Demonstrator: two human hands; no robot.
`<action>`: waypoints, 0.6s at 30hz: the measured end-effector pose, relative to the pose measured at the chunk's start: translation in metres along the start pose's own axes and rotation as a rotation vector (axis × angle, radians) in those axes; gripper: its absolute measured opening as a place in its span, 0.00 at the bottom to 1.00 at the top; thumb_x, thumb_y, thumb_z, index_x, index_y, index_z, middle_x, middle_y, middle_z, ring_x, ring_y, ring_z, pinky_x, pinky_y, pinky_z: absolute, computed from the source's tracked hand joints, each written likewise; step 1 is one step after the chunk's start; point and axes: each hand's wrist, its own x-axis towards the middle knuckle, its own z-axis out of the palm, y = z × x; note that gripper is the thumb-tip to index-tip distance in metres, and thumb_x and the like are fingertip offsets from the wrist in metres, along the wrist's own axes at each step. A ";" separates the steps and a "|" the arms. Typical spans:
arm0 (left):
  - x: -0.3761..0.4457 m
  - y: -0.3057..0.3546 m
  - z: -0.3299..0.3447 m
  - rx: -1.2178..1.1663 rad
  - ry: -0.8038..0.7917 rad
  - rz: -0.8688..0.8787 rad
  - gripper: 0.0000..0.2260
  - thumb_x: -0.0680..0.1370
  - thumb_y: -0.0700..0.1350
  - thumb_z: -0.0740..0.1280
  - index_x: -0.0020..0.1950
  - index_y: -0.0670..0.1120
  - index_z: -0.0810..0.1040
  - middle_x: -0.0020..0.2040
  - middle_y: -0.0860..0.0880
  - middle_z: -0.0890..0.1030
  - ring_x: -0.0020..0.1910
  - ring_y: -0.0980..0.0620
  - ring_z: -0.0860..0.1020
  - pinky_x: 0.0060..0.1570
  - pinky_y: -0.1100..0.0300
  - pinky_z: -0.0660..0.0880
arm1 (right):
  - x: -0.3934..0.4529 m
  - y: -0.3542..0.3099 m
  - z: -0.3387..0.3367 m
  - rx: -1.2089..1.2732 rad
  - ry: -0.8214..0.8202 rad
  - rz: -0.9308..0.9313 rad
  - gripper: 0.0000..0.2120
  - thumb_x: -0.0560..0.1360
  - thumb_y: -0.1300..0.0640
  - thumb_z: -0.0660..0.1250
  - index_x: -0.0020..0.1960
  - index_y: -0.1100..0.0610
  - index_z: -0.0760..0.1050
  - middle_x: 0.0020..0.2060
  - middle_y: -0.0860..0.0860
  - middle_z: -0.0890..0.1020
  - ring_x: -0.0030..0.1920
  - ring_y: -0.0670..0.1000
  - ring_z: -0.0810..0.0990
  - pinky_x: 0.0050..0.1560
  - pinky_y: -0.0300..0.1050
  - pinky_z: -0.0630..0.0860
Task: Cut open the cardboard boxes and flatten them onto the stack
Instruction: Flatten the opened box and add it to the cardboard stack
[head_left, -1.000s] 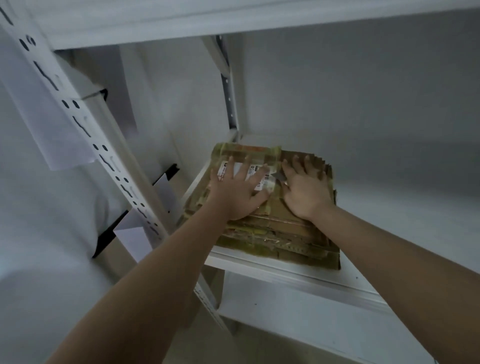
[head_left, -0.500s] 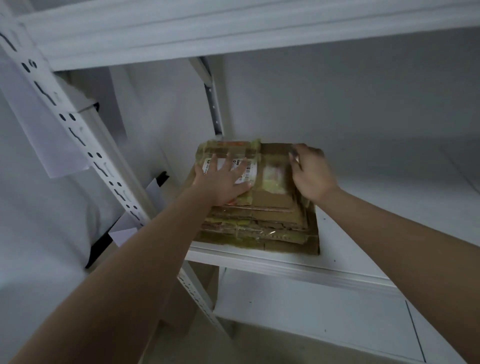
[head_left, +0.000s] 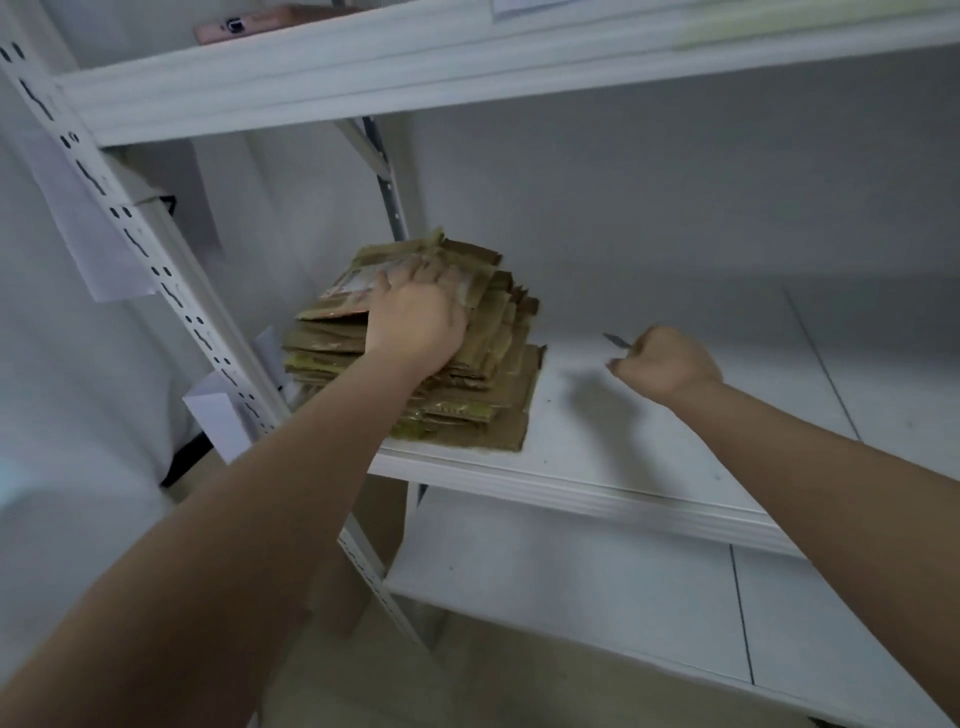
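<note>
At the far left a white slotted upright (head_left: 156, 270) carries the shelving, with paper sheets (head_left: 83, 228) clipped or hung against it.

Just right of it, on the middle shelf (head_left: 597, 447), sits the stack (head_left: 467, 400) of flattened cardboard, pushed into the left rear corner. The layers are uneven and fan out toward the right, with scraps of tape and a label showing on the top piece. The left hand (head_left: 415, 317) lies palm down on top of the stack, fingers spread flat, pressing rather than gripping anything.

Further right, well apart from the stack and above the bare shelf, the right hand (head_left: 665, 364) is clenched into a fist around a thin blade (head_left: 616, 341), whose tip pokes out toward the stack. What sort of cutter it is cannot be told.

On the top shelf, upper left, lies a pinkish phone (head_left: 244, 23).

As for progress: many boxes look already cut and flattened, and the top piece seems to be getting its final press down onto the pile. No uncut box is in view here, on this shelf or the one below, so whether any remain cannot be judged; if some do, they lie outside the view.
</note>
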 end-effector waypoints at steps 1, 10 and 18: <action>-0.007 0.019 -0.002 -0.005 0.011 0.007 0.20 0.80 0.46 0.56 0.71 0.45 0.70 0.72 0.44 0.70 0.73 0.42 0.62 0.71 0.40 0.56 | -0.007 0.016 -0.011 0.029 -0.022 0.004 0.12 0.73 0.50 0.66 0.38 0.58 0.73 0.32 0.53 0.76 0.33 0.53 0.75 0.33 0.41 0.69; -0.047 0.239 -0.012 -0.058 -0.103 0.158 0.20 0.80 0.47 0.57 0.72 0.46 0.67 0.74 0.45 0.67 0.76 0.44 0.57 0.72 0.44 0.55 | -0.075 0.180 -0.116 0.268 0.001 -0.081 0.08 0.73 0.66 0.58 0.49 0.60 0.74 0.44 0.57 0.78 0.34 0.59 0.80 0.33 0.49 0.79; -0.040 0.361 -0.004 -0.103 -0.195 0.343 0.22 0.82 0.48 0.56 0.76 0.47 0.63 0.76 0.46 0.62 0.77 0.46 0.54 0.74 0.47 0.54 | -0.077 0.287 -0.165 0.082 0.141 -0.019 0.04 0.75 0.58 0.62 0.49 0.54 0.73 0.44 0.52 0.78 0.46 0.56 0.77 0.43 0.46 0.74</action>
